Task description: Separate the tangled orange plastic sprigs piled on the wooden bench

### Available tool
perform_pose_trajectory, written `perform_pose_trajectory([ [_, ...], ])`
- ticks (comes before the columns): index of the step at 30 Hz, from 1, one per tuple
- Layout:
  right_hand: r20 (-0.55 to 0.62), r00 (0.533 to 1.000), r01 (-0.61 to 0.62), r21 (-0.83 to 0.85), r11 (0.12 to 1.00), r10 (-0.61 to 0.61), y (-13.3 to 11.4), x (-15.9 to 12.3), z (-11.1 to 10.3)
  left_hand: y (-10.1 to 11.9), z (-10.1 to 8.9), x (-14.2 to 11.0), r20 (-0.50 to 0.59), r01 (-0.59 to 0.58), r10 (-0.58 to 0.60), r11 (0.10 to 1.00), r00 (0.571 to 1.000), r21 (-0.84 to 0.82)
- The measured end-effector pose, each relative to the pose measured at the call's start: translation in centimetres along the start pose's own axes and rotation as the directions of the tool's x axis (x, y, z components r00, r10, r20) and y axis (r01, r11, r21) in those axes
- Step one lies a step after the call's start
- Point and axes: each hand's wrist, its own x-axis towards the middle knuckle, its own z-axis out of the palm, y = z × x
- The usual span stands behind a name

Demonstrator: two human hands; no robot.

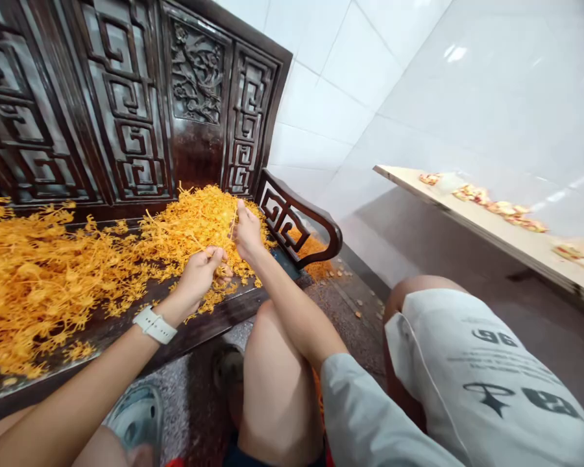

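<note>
Heaps of thin, branched orange pieces (58,279), plastic-looking, cover the seat of a dark carved wooden bench (199,159). My left hand (205,275), with a pale watch strap (154,325) on its wrist, is closed in a pinch at the front of the right-hand heap (194,217). Bits of orange show at its fingers. Just beyond and to the right, my right hand (247,232) is raised, its fingers pinched on a thin orange strand (233,220). The two hands are close but apart. Their fingers partly hide what they hold.
The bench's curved armrest (328,243) stands right of my hands. More orange pieces (311,253) lie beyond it on the floor, with small scraps nearby. A pale wooden shelf (467,211) bearing reddish-yellow items juts from the right. Someone's legs in pale printed shorts (467,344) are close at right.
</note>
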Motion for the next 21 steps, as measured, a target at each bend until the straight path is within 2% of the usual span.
perform_pose_trajectory([
  [4, 0.043, 0.997, 0.067, -0.041, 0.997, -0.065, -1.4, 0.4, 0.3, 0.8, 0.6, -0.3, 0.106, -0.076, 0.073, 0.997, 0.992, 0.024],
  [6, 0.037, 0.995, 0.098, -0.069, 0.993, -0.096, -2.5, 1.2, -0.4, 1.8, 0.7, -0.7, 0.131, -0.125, 0.12, 0.992, 0.984, 0.032],
  [9, -0.048, 0.99, 0.125, -0.104, 0.987, -0.131, -4.8, 2.5, -3.3, 3.3, 0.2, -1.6, 0.092, -0.146, 0.147, 0.989, 0.985, -0.016],
  [12, -0.124, 0.98, 0.137, -0.131, 0.982, -0.154, -7.5, 2.1, -7.3, 4.0, -0.8, -2.4, 0.032, -0.107, 0.111, 0.988, 0.993, -0.11],
  [14, -0.061, 0.987, 0.134, -0.174, 0.975, -0.147, -9.2, 0.3, -9.4, 3.9, -1.2, -2.5, 0.04, -0.088, 0.094, 0.988, 0.995, -0.128],
  [16, 0.126, 0.989, 0.104, -0.278, 0.955, -0.071, -10.8, -2.6, -10.4, 3.5, -1.4, -2.3, 0.043, -0.069, 0.074, 0.991, 0.996, -0.111],
  [17, 0.251, 0.968, 0.095, -0.348, 0.933, -0.005, -11.6, -4.1, -10.5, 3.3, -1.5, -2.1, 0.031, -0.059, 0.063, 0.993, 0.998, -0.099],
  [18, 0.394, 0.916, 0.104, -0.413, 0.905, 0.074, -12.4, -5.7, -10.5, 3.2, -1.5, -1.8, 0.015, -0.055, 0.057, 0.994, 0.998, -0.089],
  [19, 0.549, 0.819, 0.132, -0.46, 0.878, 0.164, -13.3, -7.3, -10.3, 3.2, -1.5, -1.5, 0.002, -0.063, 0.063, 0.995, 0.998, -0.083],
  [20, 0.702, 0.663, 0.173, -0.479, 0.861, 0.258, -14.2, -8.6, -10.1, 3.3, -1.6, -1.2, -0.01, -0.08, 0.08, 0.994, 0.997, -0.078],
  [21, 0.827, 0.452, 0.219, -0.467, 0.857, 0.335, -15.0, -9.8, -9.9, 3.4, -1.6, -0.9, -0.023, -0.104, 0.103, 0.992, 0.994, -0.073],
])
